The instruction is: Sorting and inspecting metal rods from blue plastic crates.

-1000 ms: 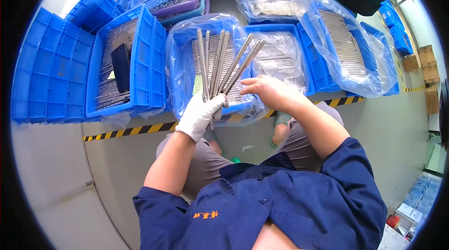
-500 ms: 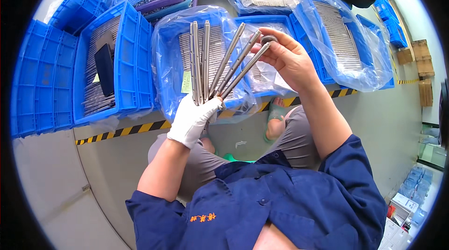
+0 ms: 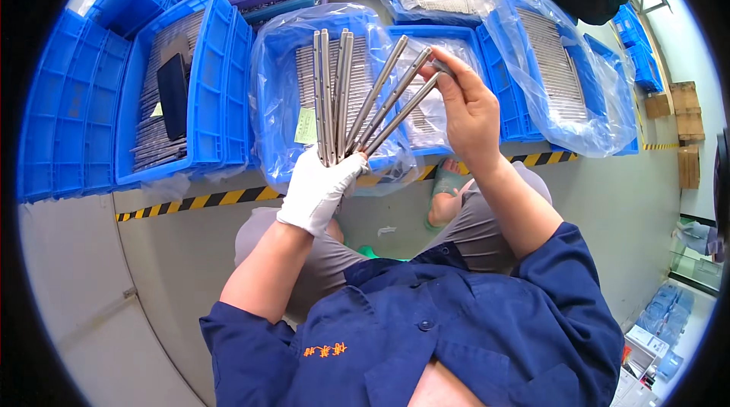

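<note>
Your gloved left hand [image 3: 318,190] clenched fanned metal rods [image 3: 342,91]; your bare right hand [image 3: 471,114] pinched upper rod tips above blue bin [image 3: 277,80].

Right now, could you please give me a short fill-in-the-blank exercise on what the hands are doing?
1. The left hand wears a ____ glove.
2. It holds the metal rods spread like a ____.
3. The right hand is ____ and touches the rods' upper ends.
4. Behind the rods, the crates are ____.

Missing words: white; fan; bare; blue
</note>
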{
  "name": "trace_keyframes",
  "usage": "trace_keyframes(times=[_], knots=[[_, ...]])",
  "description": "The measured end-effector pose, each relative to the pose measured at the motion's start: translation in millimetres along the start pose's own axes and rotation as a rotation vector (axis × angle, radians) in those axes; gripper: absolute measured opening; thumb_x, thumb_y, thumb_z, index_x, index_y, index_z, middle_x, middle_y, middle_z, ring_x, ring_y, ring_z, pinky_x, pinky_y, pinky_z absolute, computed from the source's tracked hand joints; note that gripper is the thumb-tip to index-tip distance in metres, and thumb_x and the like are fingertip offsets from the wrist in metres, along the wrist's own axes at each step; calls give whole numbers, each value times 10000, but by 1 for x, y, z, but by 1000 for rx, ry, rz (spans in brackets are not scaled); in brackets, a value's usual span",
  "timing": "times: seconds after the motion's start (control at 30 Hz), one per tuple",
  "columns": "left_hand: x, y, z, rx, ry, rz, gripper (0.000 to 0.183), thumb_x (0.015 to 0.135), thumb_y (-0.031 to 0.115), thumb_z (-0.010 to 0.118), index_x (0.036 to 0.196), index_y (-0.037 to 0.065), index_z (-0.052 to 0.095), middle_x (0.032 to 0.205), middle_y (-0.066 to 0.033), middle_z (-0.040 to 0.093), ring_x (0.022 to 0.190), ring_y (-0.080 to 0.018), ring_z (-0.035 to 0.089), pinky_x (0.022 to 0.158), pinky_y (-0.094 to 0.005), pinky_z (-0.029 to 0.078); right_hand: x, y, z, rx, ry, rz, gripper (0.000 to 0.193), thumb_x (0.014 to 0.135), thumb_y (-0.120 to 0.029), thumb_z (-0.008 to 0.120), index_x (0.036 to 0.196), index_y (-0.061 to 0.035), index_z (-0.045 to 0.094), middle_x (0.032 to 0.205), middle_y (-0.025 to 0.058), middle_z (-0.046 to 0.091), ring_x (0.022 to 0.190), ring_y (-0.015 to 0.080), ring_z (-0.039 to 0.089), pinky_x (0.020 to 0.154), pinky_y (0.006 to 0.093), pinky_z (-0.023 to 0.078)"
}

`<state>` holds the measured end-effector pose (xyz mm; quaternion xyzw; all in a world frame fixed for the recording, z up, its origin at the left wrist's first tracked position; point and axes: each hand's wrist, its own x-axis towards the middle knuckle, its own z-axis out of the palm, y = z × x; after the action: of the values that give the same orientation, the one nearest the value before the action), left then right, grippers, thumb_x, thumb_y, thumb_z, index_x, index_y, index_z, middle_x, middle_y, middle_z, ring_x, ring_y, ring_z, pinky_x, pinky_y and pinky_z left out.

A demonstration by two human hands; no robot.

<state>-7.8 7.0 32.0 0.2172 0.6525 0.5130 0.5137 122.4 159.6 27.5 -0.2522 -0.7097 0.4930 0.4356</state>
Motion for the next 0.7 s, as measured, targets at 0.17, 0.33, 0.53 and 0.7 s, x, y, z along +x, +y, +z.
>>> trace_keyframes(times=[0.17,0.33,0.53,0.7], knots=[[-3,-5,1,-30,-1,-7,155,783,133,577,857,1,543,646,-48,559,470,-62,435,430,-191,337,-2,3,6,-78,70,-78,233,836,-46,494,1057,11,541,911,135,620,852,152,602,706,231,449],[-3,-7,3,-58,8,-41,181,777,138,584,878,-5,537,654,-52,564,460,-62,438,419,-181,339,1,0,2,-126,-44,69,254,875,-54,434,1103,35,499,1004,116,573,919,156,571,786,237,437],[-2,-9,-1,-69,21,-30,168,743,184,605,804,30,574,544,11,477,453,-54,411,420,-208,317,-2,0,0,-64,-82,88,274,869,-36,425,1128,32,484,1035,113,559,912,162,569,793,253,446],[-1,1,-19,20,-11,-41,153,728,169,615,756,25,574,526,13,474,457,-47,400,421,-208,304,7,-11,-30,173,-382,297,362,821,31,456,1182,5,454,1084,88,541,963,148,532,835,257,431]])
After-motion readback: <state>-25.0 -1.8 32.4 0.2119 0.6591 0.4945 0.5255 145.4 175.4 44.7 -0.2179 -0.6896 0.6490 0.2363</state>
